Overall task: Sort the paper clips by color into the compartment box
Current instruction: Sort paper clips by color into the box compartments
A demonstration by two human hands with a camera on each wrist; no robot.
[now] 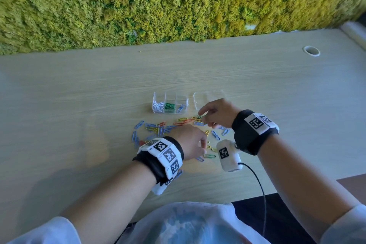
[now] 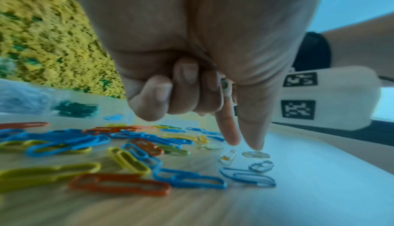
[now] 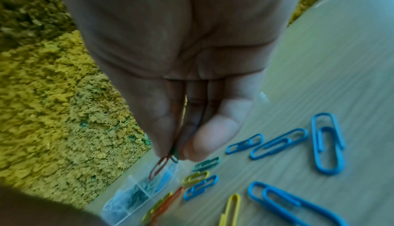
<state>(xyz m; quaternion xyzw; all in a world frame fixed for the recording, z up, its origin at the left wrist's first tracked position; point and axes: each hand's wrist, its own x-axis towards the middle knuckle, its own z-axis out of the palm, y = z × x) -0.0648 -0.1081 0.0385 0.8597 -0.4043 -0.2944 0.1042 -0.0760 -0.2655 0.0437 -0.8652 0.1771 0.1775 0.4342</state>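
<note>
Green clip (image 3: 174, 155) — pinched, right hand (image 1: 216, 112) | left hand (image 1: 191, 141) curled — holds clip

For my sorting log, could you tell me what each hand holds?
Right hand pinches a red clip and green clip by their upper ends; left hand curls around something green.

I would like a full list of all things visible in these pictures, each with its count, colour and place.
compartment box: one, clear plastic, on the table beyond the loose clips; white, green and blue clips lie in separate compartments.
lid: one, clear, right of the box.
loose paper clips: many, blue, yellow, red and green, scattered on the table.
table: one, pale wood.
cable hole: one, white-rimmed, far right of the table.
moss wall: one, yellow-green, behind the table.
left hand: index finger and thumb point down at the clips; a green clip shows among the curled fingers.
right hand: pinches a red and a green clip.
</note>
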